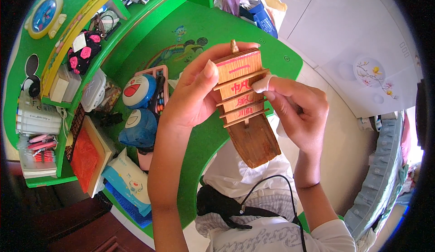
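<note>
A wooden model sailboat (pixel 254 144) is up in front of me, its dark brown hull toward my body and its lighter sail with red characters away from me. Thin wooden slats cross the sail, and a small peg sticks out of its far end. My left hand (pixel 192 93) is closed around the sail's left side and far end, the thumb along its edge. From the right, my right hand (pixel 301 111) pinches a white tissue or wipe (pixel 261 85) against the sail's right edge, by the slats. Part of the white piece hangs below my fingers.
Under my hands is a green desk (pixel 204 25). Blue-and-white cartoon-faced containers (pixel 138 91), a wipes packet (pixel 129 179) and a red-covered book (pixel 86 154) lie to the left. A green shelf (pixel 136 25) holds small items; a white cabinet (pixel 358 39) stands at right.
</note>
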The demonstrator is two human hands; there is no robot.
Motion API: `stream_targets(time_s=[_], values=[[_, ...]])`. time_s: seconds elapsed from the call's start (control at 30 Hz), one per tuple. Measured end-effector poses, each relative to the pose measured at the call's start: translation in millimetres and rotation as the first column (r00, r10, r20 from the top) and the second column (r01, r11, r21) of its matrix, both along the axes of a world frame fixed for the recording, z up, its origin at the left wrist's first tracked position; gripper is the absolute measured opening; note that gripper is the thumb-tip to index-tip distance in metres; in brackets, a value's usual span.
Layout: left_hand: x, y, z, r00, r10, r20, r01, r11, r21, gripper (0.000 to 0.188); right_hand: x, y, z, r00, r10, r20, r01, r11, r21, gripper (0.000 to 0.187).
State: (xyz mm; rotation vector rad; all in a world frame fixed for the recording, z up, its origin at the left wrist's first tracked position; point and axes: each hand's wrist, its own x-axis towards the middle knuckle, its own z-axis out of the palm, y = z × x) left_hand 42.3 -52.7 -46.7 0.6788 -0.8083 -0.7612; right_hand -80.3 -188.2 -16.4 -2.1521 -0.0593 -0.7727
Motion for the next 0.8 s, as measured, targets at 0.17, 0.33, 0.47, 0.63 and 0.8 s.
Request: stream_targets(time_s=[0.17,0.33,0.47,0.63,0.8], values=[[2,0,1,0.997,-0.007,0.072,0.006,1.000,0.006,0.059,2,-2,-3,0.998,0.036,0.045,-0.037,0.999,0.025,0.015],[1,-1,1,1.000,-0.015,0.026,0.015,1.000,0.000,0.059,3,0,-6,0.996,0.027,0.088,-0.033,0.997,0.063,0.014],[0,-1,1,1.000,0.012,-0.001,-0.012,1.000,0.002,0.057,-3,3,2,0.997,-0.072,-0.019,0.074,0.985,0.157,0.013],[0,0,2,1.000,-0.015,0.007,0.015,1.000,0.003,0.057,-5,4,7,0.998,-0.064,-0.021,0.065,0.993,0.095,0.014],[-1,-2,3,0.999,-0.023,0.028,0.024,1.000,-0.011,0.059,-3,8,5,0.992,0.059,0.110,-0.064,0.997,0.035,0.011]])
